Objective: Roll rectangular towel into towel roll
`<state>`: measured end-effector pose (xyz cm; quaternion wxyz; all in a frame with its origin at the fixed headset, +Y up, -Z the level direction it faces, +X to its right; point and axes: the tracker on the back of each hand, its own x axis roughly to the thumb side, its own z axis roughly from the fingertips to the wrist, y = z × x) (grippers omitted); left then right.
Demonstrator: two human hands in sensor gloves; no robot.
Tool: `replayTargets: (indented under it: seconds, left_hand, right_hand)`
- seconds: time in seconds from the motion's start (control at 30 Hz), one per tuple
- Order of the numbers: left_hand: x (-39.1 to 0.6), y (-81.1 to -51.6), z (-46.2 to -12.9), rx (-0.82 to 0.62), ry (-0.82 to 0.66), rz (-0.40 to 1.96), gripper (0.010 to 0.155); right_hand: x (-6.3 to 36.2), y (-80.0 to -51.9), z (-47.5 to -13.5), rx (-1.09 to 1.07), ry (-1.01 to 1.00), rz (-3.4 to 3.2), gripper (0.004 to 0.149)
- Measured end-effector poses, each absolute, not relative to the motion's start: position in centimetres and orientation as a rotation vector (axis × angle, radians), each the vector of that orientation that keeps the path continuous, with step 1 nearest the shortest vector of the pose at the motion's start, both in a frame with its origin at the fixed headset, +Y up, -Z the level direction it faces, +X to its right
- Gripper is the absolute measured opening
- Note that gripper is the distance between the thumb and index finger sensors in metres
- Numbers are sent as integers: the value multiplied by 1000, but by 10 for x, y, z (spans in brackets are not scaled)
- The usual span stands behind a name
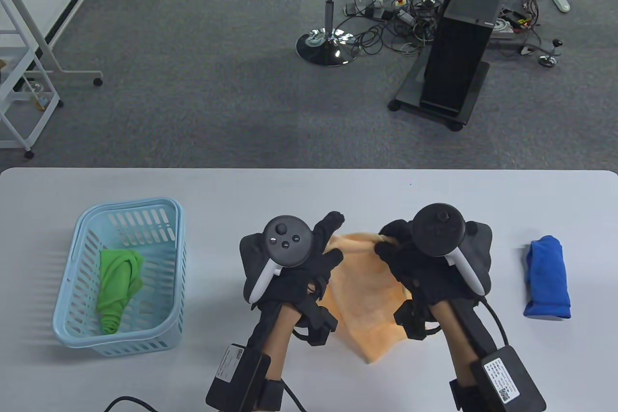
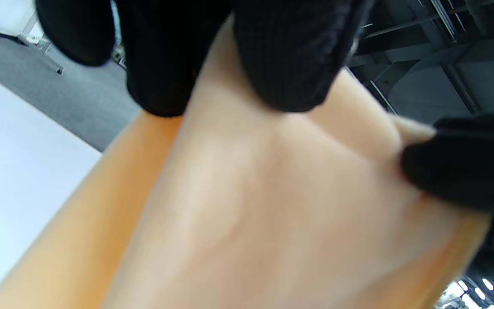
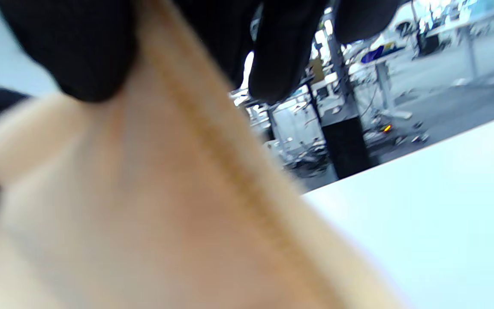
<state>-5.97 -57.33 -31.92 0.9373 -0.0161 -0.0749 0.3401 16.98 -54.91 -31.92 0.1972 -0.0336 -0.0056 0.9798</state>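
Observation:
An orange towel (image 1: 367, 286) hangs between my two hands over the middle of the white table (image 1: 309, 190), its lower corner trailing toward the table's near edge. My left hand (image 1: 328, 243) pinches the towel's upper left edge. My right hand (image 1: 386, 243) pinches the upper right edge. In the left wrist view the towel (image 2: 247, 206) fills the frame under my gloved fingers (image 2: 285, 56), and the right hand's fingertip (image 2: 457, 167) shows at its far edge. In the right wrist view the towel's stitched hem (image 3: 230, 171) runs down from my fingers (image 3: 88, 47).
A light blue plastic basket (image 1: 77, 305) at the left holds a green towel (image 1: 118, 286). A rolled blue towel (image 1: 548, 284) lies at the right. An office chair (image 1: 333, 1) and a black stand (image 1: 458, 45) are on the floor beyond the table.

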Motion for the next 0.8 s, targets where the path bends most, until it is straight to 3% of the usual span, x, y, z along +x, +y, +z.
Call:
replayTargets:
  seconds: [0.07,0.13,0.3,0.57,0.7,0.8]
  left_hand:
    - [-54,-562,-317,19,-126,546,48]
    - [-50,-554,-318,101,-129,369,46]
    - [-48,-553,-332,45,-84,269,48]
    - [-53,-570,-374,-101,-75,587,47]
    - [-52,-569,-394,24,-44,777,45]
    - [-49,-555,-407,59,-143,876,44]
  right_hand:
    - [175,-549,-320,-108,2,2741,51]
    - [178,-552,-322,-80,31,2685,49]
    - [178,-560,-331,-43,148,2639,48]
    - [196,-595,-371,-299,194,2336,51]
    - [200,-597,-388,-304,90,2137,51]
    - [204,-584,-399,-224,-73,2131,50]
